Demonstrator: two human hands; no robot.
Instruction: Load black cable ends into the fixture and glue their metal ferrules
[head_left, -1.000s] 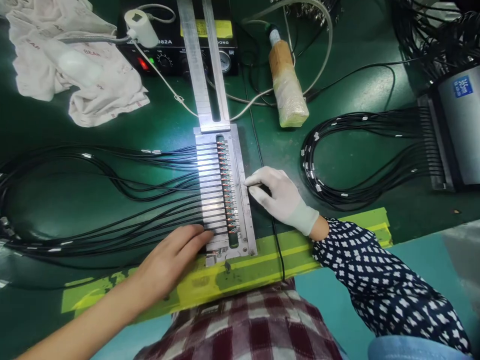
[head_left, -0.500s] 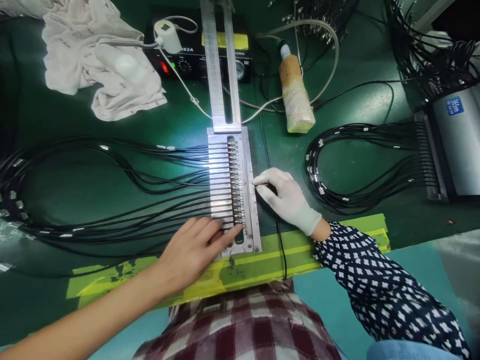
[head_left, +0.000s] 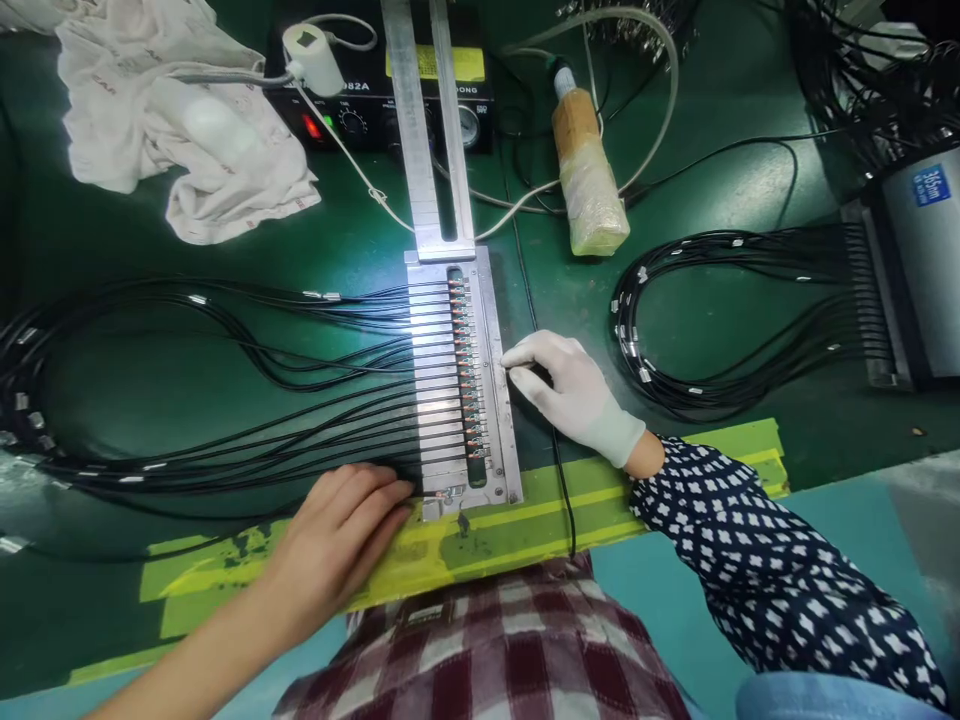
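Observation:
A metal fixture plate (head_left: 491, 300) holds a row of black cables (head_left: 360, 404), their metal-tipped ends side by side across its slot. At the plate's lower left, my bare left hand (head_left: 334, 535) is closed around one black cable, whose metal connector (head_left: 451, 493) lies on the plate below the row. My right hand (head_left: 574, 395), in a white glove, rests against the plate's right edge. Its thumb and forefinger are drawn together there; what they grip, if anything, I cannot make out.
Behind the plate stands a black control box (head_left: 352, 110) with a lit red switch. A wrapped bottle (head_left: 589, 180) lies near a pale hose. To the right, looped cables (head_left: 634, 330) run into a grey machine (head_left: 930, 270). A white cloth (head_left: 187, 150) lies at back left.
My left hand has moved left and down off the row, and a cable's connector now shows beyond its fingertips. My right hand stays at the plate's edge. The view has shifted slightly.

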